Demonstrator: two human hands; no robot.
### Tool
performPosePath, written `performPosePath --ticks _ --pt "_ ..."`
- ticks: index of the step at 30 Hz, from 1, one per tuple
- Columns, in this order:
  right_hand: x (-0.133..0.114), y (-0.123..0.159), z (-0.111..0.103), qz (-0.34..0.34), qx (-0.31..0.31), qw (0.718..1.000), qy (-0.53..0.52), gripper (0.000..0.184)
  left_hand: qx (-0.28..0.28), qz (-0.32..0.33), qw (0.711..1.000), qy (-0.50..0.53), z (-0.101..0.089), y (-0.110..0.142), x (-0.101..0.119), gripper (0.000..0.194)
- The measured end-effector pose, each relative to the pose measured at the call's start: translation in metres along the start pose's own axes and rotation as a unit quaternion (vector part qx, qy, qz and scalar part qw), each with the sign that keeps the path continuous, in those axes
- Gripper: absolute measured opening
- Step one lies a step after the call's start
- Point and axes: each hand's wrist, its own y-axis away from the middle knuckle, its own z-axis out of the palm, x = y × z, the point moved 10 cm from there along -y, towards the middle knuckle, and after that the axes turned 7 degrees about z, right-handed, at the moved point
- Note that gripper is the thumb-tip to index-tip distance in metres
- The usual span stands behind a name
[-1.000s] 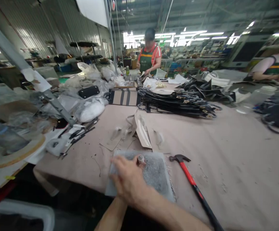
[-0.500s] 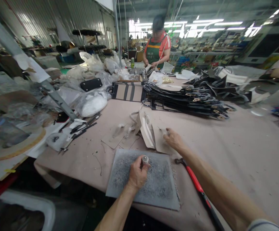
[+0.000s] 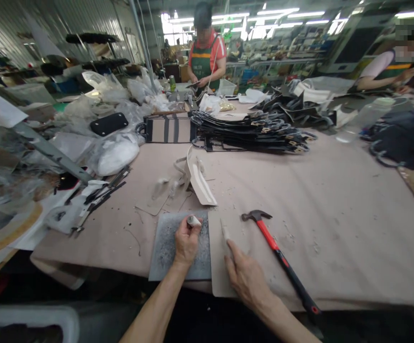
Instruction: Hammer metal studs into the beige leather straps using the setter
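Observation:
My left hand (image 3: 186, 242) is closed round a small metal cylinder punch (image 3: 193, 220), held upright over a grey pitted cutting pad (image 3: 164, 247) at the table's near edge. My right hand (image 3: 245, 275) lies flat with fingers stretched out on a beige leather piece (image 3: 218, 243) that covers the pad's right part. A red-and-black-handled hammer (image 3: 278, 255) lies on the table just right of that hand, its head pointing away from me.
More beige pieces (image 3: 196, 181) lie beyond the pad. A stack of black straps and bags (image 3: 250, 136) fills the table's middle. Plastic bags and tools (image 3: 100, 190) clutter the left. Two people in green aprons (image 3: 204, 52) work at the far side and at the right.
My right hand reached out to the beige pieces, then drew one back onto the pad's right side. The left hand stayed on the pad with the punch.

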Motion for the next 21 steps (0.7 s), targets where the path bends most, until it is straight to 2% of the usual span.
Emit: performPosePath --ticks 2,5,8,10,13,15,17,19,21 --pt "0.005 0.001 0.010 0.025 -0.019 0.999 -0.031 0.051 -0.034 0.012 0.999 0.007 0.015 -0.007 0.010 0.037" --pt "0.008 -0.003 0.013 0.057 -0.058 0.995 -0.059 0.052 -0.098 0.014 0.994 0.046 0.052 -0.021 0.020 0.035" --pt "0.007 -0.005 0.010 0.064 -0.073 0.992 -0.077 0.052 -0.133 -0.006 0.988 0.081 0.086 -0.031 0.017 0.034" --pt "0.008 -0.003 0.010 0.067 -0.085 0.989 -0.097 0.052 -0.148 -0.011 0.986 0.075 0.101 -0.035 0.009 0.033" --pt "0.010 -0.002 0.005 0.048 -0.084 0.985 -0.141 0.054 -0.171 -0.002 0.984 0.055 0.109 -0.034 0.001 0.031" --pt "0.020 -0.004 -0.008 0.043 -0.050 0.983 -0.169 0.054 -0.177 0.000 0.983 0.057 0.108 -0.033 -0.002 0.031" --pt "0.042 -0.008 -0.029 0.060 0.022 0.985 -0.157 0.051 -0.181 -0.006 0.981 0.063 0.106 -0.031 -0.002 0.031" --pt "0.068 -0.010 -0.052 0.078 0.099 0.989 -0.080 0.049 -0.189 -0.008 0.980 0.059 0.105 -0.030 0.000 0.030" --pt "0.091 -0.011 -0.066 0.091 0.135 0.986 0.036 0.046 -0.197 -0.002 0.979 0.048 0.105 -0.030 0.003 0.028"
